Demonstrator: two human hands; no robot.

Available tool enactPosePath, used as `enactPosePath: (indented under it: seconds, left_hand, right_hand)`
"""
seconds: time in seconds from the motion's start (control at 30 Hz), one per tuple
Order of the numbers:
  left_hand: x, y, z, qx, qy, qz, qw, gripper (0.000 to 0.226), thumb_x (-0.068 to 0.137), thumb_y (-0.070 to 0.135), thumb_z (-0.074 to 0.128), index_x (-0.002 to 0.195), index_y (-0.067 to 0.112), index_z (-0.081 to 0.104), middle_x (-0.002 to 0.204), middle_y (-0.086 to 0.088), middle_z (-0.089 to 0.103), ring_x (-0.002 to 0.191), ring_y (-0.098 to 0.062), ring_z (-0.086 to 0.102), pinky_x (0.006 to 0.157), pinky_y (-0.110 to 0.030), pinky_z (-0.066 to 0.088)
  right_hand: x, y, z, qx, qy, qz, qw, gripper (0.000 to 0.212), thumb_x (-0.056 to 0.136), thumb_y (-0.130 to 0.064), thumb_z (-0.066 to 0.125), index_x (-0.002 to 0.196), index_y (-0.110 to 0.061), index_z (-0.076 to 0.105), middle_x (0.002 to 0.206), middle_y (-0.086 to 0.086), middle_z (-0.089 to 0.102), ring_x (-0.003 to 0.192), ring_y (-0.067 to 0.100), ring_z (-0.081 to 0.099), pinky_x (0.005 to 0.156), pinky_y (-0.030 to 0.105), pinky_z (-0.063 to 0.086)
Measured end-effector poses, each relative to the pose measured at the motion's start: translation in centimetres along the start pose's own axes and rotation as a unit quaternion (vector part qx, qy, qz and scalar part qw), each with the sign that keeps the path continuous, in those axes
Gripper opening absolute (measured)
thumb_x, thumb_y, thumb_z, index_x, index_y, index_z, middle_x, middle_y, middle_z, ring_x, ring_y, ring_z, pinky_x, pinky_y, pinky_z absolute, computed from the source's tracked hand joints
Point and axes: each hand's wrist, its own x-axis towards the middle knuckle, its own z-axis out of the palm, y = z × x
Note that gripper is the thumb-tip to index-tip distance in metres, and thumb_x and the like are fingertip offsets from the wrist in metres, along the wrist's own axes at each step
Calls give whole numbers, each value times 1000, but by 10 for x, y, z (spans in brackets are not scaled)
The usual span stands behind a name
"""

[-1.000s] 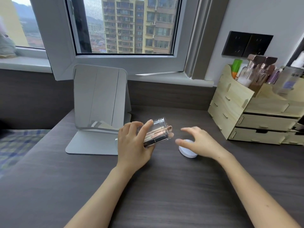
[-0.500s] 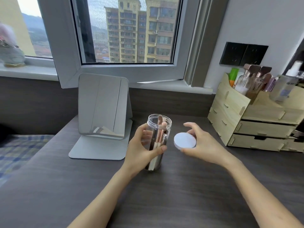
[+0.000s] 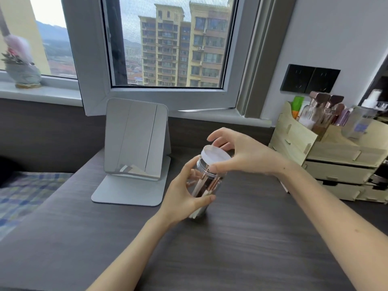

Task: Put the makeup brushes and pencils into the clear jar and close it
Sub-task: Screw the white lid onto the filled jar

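The clear jar (image 3: 206,183) stands upright on the dark desk (image 3: 241,238), a little right of the middle. Inside it stand makeup brushes (image 3: 204,185) with white and rose-gold handles. My left hand (image 3: 184,192) is wrapped around the jar's side. A white round lid (image 3: 215,154) sits tilted on the jar's mouth, pinched by my right hand (image 3: 241,152) between thumb and fingers. I cannot tell whether the lid is seated on the thread.
A grey folding mirror (image 3: 134,143) on its stand is left of the jar. A wooden drawer organiser (image 3: 336,160) with bottles stands at the right. An open window frame (image 3: 159,95) hangs over the desk's back edge. A checked bedcover (image 3: 25,194) lies to the left.
The jar went from tilted in my left hand to upright on the desk. My right hand picked the white lid off the desk and brought it onto the jar's mouth.
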Motion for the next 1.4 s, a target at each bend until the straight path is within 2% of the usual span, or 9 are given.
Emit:
enactPosePath:
  seconds: [0.2, 0.5, 0.63, 0.77, 0.97, 1.1, 1.2, 1.33, 1.4]
  left_hand:
    - [-1, 6, -2, 22, 2, 8, 1000, 87, 59, 41, 80, 133, 47, 35, 99, 15, 62, 96, -4, 58, 90, -28, 47]
    - [0, 22, -8, 3, 8, 2, 1000, 87, 57, 42, 81, 127, 57, 33, 98, 17, 60, 94, 4, 56, 81, -16, 47]
    - [1, 24, -8, -8, 9, -5, 1000, 87, 57, 42, 82, 130, 53, 34, 100, 13, 60, 93, 3, 57, 83, -23, 50]
    - [-1, 30, -4, -5, 0, -5, 1000, 86, 59, 39, 83, 129, 53, 34, 99, 13, 60, 93, 6, 56, 82, -19, 48]
    - [0, 33, -7, -19, 10, -11, 1000, 86, 61, 36, 83, 132, 47, 35, 98, 14, 59, 91, 5, 56, 81, -20, 49]
    - [2, 33, -11, 6, 7, -3, 1000, 85, 57, 41, 81, 128, 53, 34, 97, 14, 58, 90, 2, 56, 81, -25, 52]
    - [3, 33, -15, 33, -6, 0, 999, 83, 54, 47, 79, 120, 63, 33, 94, 15, 60, 88, 2, 57, 79, -30, 53]
    - [2, 36, -21, 108, -36, 13, 993, 85, 55, 43, 81, 120, 63, 31, 91, 17, 61, 87, -1, 57, 78, -31, 51]
    - [3, 38, -23, 136, -45, 24, 989, 85, 53, 44, 80, 122, 61, 33, 91, 17, 63, 87, -4, 58, 78, -33, 51]
  right_hand:
    - [0, -6, -9, -27, -50, -25, 998, 55, 72, -30, 77, 121, -37, 54, 120, -10, 59, 104, 9, 60, 84, 28, 55]
    - [-14, 6, -21, 188, 26, 2, 982, 54, 73, -34, 73, 124, -35, 56, 114, -1, 59, 106, 20, 61, 94, 38, 52]
    - [-13, 5, -15, 389, 118, 8, 914, 55, 64, -43, 74, 114, -26, 58, 106, 9, 58, 102, 30, 67, 93, 44, 54]
    - [-6, 5, 2, 544, 165, 26, 822, 81, 37, -46, 88, 102, -19, 48, 111, 13, 62, 100, 30, 67, 92, 41, 54]
    - [-16, 13, 27, 413, 139, 13, 900, 27, 66, -30, 72, 74, -16, 50, 100, 10, 67, 84, 16, 65, 71, 26, 53]
    - [-23, 19, 28, 319, 120, 4, 940, 24, 71, -22, 77, 71, -17, 54, 116, 7, 65, 102, 21, 63, 78, 29, 52]
    - [-26, 18, 22, 221, 106, -3, 969, 25, 73, -21, 78, 88, -15, 58, 110, 1, 64, 100, 19, 63, 75, 29, 57]
    - [-27, 15, 6, 81, 32, -13, 996, 46, 69, -42, 75, 112, -41, 58, 109, -3, 61, 96, 14, 62, 84, 33, 56]
    - [-27, 12, -1, 33, -15, -24, 999, 50, 73, -35, 75, 117, -47, 55, 113, -8, 57, 98, 10, 59, 88, 30, 54]
